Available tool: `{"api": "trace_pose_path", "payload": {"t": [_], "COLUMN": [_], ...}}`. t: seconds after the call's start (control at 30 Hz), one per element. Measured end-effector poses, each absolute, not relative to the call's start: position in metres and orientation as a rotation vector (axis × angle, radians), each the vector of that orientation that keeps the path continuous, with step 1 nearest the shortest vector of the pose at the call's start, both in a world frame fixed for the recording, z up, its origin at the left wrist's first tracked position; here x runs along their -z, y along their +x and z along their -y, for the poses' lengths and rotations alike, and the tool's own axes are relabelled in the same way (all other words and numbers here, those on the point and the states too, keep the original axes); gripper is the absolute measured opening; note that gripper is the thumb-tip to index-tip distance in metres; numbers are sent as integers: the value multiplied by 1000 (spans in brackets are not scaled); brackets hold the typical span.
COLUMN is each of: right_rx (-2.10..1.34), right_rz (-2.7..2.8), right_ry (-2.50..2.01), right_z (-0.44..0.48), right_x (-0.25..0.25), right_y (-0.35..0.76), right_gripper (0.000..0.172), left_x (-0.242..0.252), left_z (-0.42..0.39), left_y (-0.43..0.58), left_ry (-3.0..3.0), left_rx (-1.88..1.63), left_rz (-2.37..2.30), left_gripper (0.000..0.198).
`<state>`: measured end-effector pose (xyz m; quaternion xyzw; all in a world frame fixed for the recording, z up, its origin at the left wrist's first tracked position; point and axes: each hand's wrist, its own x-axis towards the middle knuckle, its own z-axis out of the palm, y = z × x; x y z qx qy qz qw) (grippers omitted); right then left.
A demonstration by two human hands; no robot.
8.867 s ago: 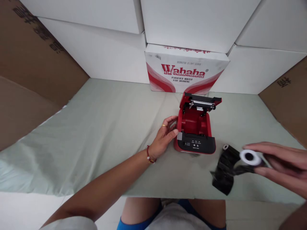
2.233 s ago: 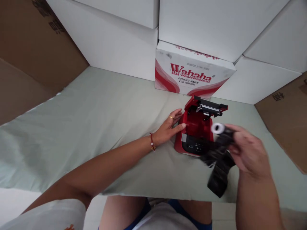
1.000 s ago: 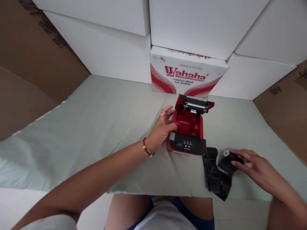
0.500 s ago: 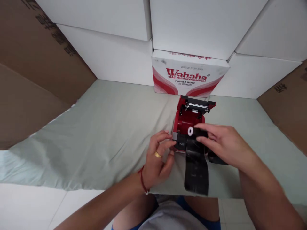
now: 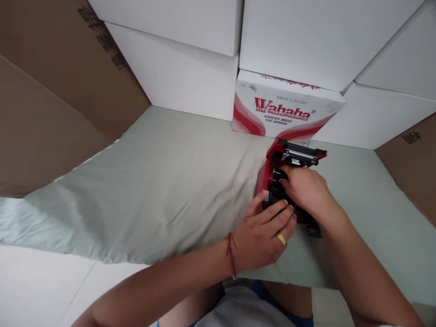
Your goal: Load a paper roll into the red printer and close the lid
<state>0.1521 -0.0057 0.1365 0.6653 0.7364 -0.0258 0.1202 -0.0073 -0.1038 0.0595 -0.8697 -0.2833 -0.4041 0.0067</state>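
Observation:
A small red and black label printer (image 5: 263, 177) stands on the cloth with its lid (image 5: 299, 152) raised. My right hand (image 5: 308, 188) reaches into its compartment, thumb and fingers closed on a roll of black film (image 5: 279, 174). Most of the roll is hidden by that hand and the printer wall. My left hand (image 5: 264, 231), wearing a gold ring, lies across the printer's black front part, fingers stretched and thumb apart at the left corner. Beneath and beside its fingers the loose end of the film is mostly covered.
Behind the printer stands a white and red water carton (image 5: 286, 113). White boxes (image 5: 184, 72) form a wall at the back, with brown cardboard (image 5: 61, 91) on the left and more cardboard (image 5: 413, 159) on the right. A pale green wrinkled cloth (image 5: 163, 181) covers the surface.
My right hand has lowered the black roll from above the printer into its compartment. My left hand has moved from the printer's left front corner onto its front. The view has shifted slightly.

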Motion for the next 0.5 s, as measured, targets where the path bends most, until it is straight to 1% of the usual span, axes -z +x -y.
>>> {"api": "trace_pose_path", "payload": {"t": [0.1, 0.17, 0.23, 0.27, 0.3, 0.33, 0.4, 0.43, 0.47, 0.5], "right_rx": [110, 343, 689, 801, 812, 700, 291, 175, 188, 305], "right_rz": [-2185, -2332, -2526, -2609, -2680, -2734, -2794, -2829, -2896, -2975], "right_ry": [1944, 1966, 2057, 2179, 2371, 2616, 3027, 3112, 3114, 3051], "right_z": [6, 17, 34, 42, 48, 51, 46, 39, 30, 21], "right_x": [-137, -143, -152, -156, -158, -159, -153, -146, -138, -129], "right_y": [153, 160, 171, 179, 187, 196, 213, 220, 226, 230], "right_gripper": [43, 47, 38, 34, 33, 34, 37, 41, 45, 51], "left_x": [-61, -60, -58, -57, -56, -55, -53, -53, -53, -54], "left_z": [103, 103, 102, 101, 101, 101, 101, 102, 102, 102], "left_y": [-3, 0, 3, 4, 5, 6, 7, 7, 8, 8], "left_ry": [-2660, -2639, -2625, -2621, -2617, -2612, -2597, -2587, -2579, -2573], "left_rx": [1228, 1199, 1186, 1187, 1192, 1198, 1194, 1189, 1183, 1179], "left_rz": [849, 839, 843, 843, 844, 849, 866, 874, 880, 884], "left_gripper": [32, 31, 31, 31, 31, 31, 31, 31, 31, 31]}}
